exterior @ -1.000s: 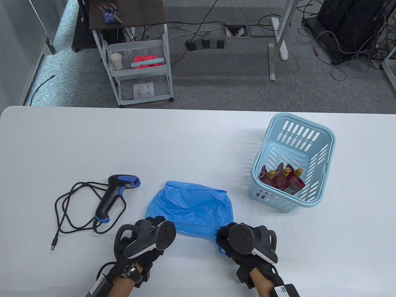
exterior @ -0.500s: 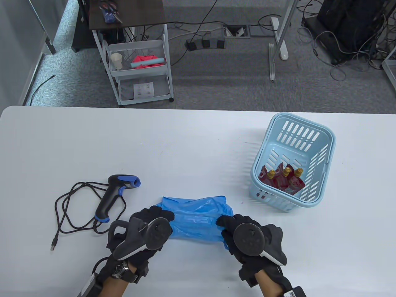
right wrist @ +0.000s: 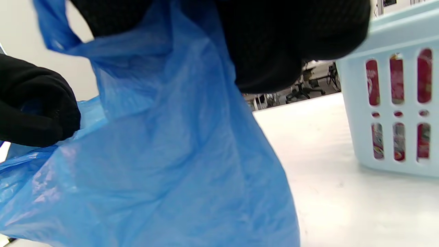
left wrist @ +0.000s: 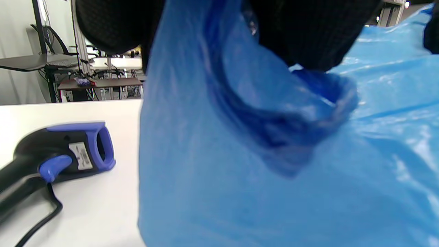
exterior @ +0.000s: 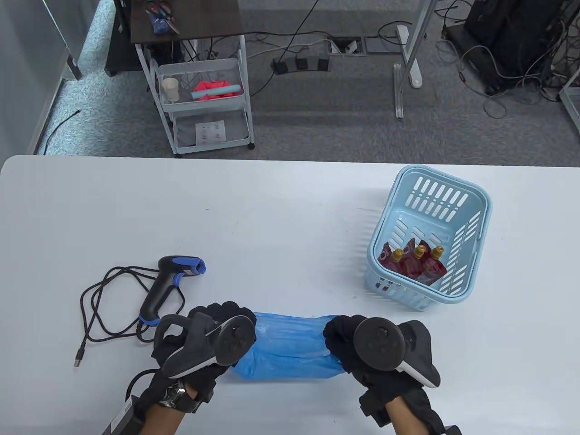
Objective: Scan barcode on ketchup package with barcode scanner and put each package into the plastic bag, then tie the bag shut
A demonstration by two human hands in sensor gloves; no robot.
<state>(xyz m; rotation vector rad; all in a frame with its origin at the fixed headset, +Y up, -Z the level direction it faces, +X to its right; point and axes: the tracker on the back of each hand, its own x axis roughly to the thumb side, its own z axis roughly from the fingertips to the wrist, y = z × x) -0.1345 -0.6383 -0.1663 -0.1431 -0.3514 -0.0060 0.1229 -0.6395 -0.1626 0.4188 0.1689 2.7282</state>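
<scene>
Grey carpet is showing beyond the white table (exterior: pixel 272 217), where I am gripping the bag (exterior: pixel 287 346) taut between my left hand (exterior: pixel 213 337) and right hand (exterior: pixel 362 346); the packages (exterior: pixel 412 265) are sitting unscanned in the basket (exterior: pixel 480 199), the scanner (exterior: pixel 170 283) lying untouched. Left wrist: my fingers (left wrist: pixel 308 34) are pinching bunched film beside the scanner (left wrist: pixel 61 157). Right wrist: my fingers (right wrist: pixel 291 41) are clutching the bag (right wrist: pixel 164 164) near the basket (right wrist: pixel 391 103). Nothing is bagged yet, I judge.

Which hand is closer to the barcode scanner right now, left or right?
Left. The left hand grips the blue plastic bag just beside the barcode scanner handle. The right hand holds the bag's other end, farther away, toward the basket.
</scene>
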